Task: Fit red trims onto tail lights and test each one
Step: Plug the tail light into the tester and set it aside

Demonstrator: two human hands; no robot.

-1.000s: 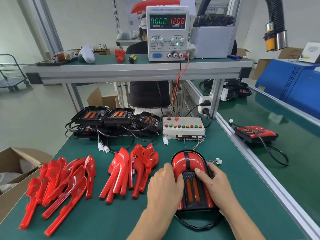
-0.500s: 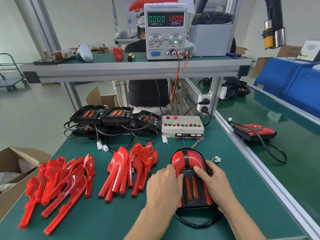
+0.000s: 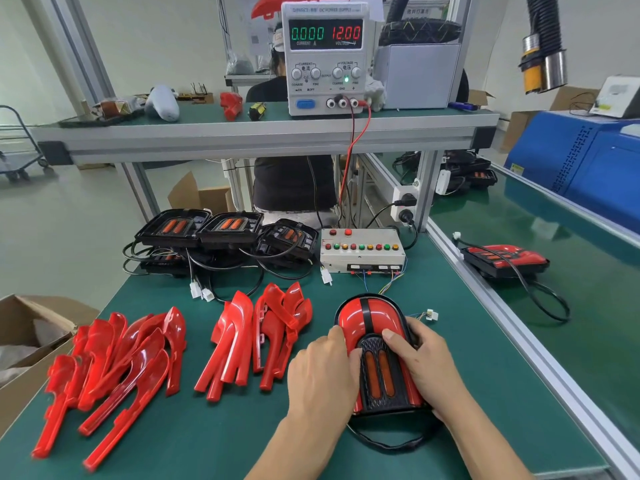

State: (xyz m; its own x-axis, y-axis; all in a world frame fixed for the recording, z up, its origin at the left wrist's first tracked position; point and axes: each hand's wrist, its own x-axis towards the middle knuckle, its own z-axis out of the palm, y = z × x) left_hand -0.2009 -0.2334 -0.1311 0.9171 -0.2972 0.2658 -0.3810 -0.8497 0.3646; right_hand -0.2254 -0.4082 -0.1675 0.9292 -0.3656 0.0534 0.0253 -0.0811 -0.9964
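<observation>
A tail light (image 3: 375, 355) with red trims on both sides lies on the green bench in front of me. My left hand (image 3: 322, 375) presses on its left trim, fingers laid over the red edge. My right hand (image 3: 420, 362) grips the right side, thumb on top of the red trim. Its cable loops under my wrists, and its white plug (image 3: 430, 314) lies loose to the right. Two heaps of loose red trims (image 3: 114, 368) (image 3: 259, 337) lie to the left. Bare black tail lights (image 3: 228, 226) are stacked at the back.
A test box (image 3: 362, 251) with coloured buttons stands behind the tail light. A power supply (image 3: 325, 57) on the shelf reads 0.000 and 12.00. A finished tail light (image 3: 502, 259) lies on the right-hand conveyor. A cardboard box (image 3: 24, 341) sits at the left. A person sits behind the shelf.
Both hands stay on the tail light; the fingers have crept slightly up its trims. The view has tilted up a little.
</observation>
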